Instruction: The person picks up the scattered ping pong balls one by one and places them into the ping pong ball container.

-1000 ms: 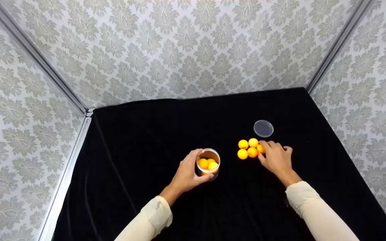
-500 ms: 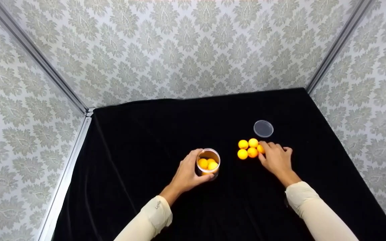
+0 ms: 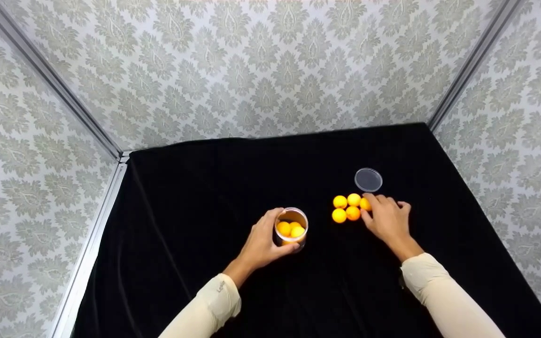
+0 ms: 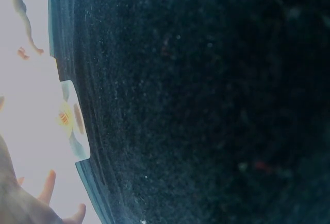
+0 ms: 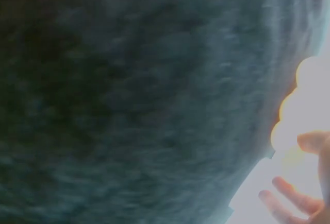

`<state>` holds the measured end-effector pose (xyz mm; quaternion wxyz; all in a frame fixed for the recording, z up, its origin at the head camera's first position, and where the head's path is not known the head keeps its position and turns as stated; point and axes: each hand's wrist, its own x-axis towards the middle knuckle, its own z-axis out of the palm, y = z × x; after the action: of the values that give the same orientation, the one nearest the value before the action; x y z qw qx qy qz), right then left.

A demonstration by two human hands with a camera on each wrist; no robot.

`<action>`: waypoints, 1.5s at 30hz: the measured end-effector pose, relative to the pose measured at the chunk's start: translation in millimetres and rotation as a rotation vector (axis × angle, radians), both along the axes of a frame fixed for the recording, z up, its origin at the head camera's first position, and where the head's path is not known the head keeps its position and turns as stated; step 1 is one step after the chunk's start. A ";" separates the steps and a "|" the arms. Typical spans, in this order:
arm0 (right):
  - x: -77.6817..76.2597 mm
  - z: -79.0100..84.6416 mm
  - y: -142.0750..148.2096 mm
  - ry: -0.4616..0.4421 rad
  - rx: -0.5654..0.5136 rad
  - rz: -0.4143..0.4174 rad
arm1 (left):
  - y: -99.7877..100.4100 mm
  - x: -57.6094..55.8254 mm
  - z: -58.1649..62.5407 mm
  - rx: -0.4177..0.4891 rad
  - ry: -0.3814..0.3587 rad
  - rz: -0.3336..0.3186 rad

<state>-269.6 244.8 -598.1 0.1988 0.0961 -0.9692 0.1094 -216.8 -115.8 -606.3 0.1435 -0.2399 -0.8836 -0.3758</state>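
Note:
My left hand [image 3: 262, 244] grips a clear round jar [image 3: 301, 243] from its left side, thumb in front and fingers behind. Its mouth is uncovered, and orange ping-pong balls [image 3: 283, 228] show inside. In the left wrist view the jar [image 4: 77, 126] stands on black cloth. My right hand [image 3: 388, 221] holds an orange ping-pong ball [image 3: 366, 203] between thumb and fingers, at the right end of a loose cluster. Several other balls [image 3: 339, 215] lie close together to its left. Glare washes out the balls [image 5: 289, 105] in the right wrist view.
A clear round lid [image 3: 368, 180] lies flat just beyond the loose balls. Black cloth [image 3: 233, 188] covers the table. Patterned wall panels [image 3: 270, 70] with metal corner posts [image 3: 64, 89] enclose its back and sides.
The ball at my right fingertips has shifted slightly away from me, and the right fingers have moved a little with it. My left hand and the jar stay in place.

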 end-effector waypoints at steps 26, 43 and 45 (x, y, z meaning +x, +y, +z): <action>40.0 75.5 -105.8 0.281 -0.076 0.345 | 0.6 -0.7 0.5 0.021 -0.015 -0.005; 61.2 70.7 -151.4 0.271 -0.032 0.505 | 1.0 0.3 -0.3 -0.031 0.023 0.026; 61.9 70.3 -152.3 0.266 -0.032 0.509 | 0.8 0.7 0.4 -0.037 0.000 0.031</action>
<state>-207.8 92.6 -527.8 0.2918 0.3466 -0.8774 0.1575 -216.0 -115.0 -606.0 0.1447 -0.2290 -0.8940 -0.3570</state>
